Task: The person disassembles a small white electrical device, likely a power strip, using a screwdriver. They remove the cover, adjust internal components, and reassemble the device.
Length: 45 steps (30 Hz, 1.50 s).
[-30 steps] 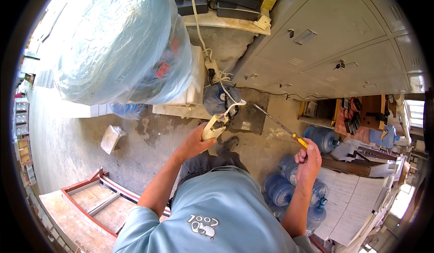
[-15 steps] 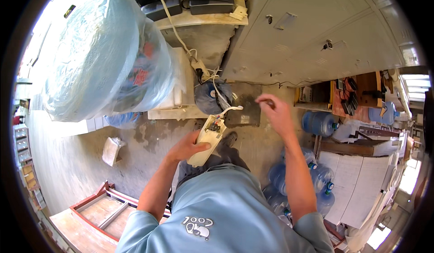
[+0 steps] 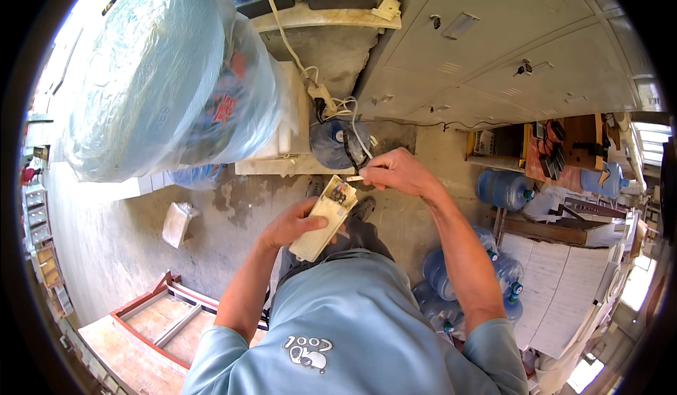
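Note:
A cream plastic power strip (image 3: pixel 328 219) is held in front of my waist by my left hand (image 3: pixel 286 224), with the fingers around its side and the thumb across its face. The far end of its casing is uncovered, and small coloured wires (image 3: pixel 341 193) show inside. My right hand (image 3: pixel 400 172) is closed in a pinch on the white cable (image 3: pixel 354 178) right beside that uncovered end. Farther along, the cable joins a tangle of cords by a wall-side socket block (image 3: pixel 321 100). Exactly how the cable enters the casing is hidden by my fingers.
A large water bottle wrapped in plastic film (image 3: pixel 155 77) stands at the left. Beyond the cords are grey metal lockers (image 3: pixel 493 49). Several blue water bottles (image 3: pixel 504 189) are at the right. A red-edged frame (image 3: pixel 151 317) lies at the lower left.
My right hand has come down and left from above the floor and now pinches the white cable at the power strip. My left hand keeps its hold on the strip.

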Tool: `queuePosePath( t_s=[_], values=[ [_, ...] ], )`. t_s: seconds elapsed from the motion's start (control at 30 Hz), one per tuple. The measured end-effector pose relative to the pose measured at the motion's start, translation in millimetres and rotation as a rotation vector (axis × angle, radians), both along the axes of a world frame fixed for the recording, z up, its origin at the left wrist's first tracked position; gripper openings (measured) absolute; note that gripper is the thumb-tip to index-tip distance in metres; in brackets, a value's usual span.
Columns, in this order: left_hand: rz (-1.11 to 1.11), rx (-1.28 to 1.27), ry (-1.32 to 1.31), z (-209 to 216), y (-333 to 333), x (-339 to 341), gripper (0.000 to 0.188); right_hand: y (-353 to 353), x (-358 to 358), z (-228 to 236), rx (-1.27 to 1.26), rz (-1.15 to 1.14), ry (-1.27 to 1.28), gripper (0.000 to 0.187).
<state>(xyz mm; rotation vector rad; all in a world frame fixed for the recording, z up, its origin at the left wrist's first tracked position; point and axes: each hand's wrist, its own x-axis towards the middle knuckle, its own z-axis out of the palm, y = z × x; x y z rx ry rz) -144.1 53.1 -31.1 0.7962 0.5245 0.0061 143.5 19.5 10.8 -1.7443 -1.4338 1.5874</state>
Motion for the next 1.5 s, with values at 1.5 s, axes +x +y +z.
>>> queuePosePath(
  t_s=[1.5],
  values=[
    [-0.201, 0.006, 0.112, -58, 31, -22, 0.060, -1, -22, 12, 0.265, 0.107, -0.086, 0.025]
  ],
)
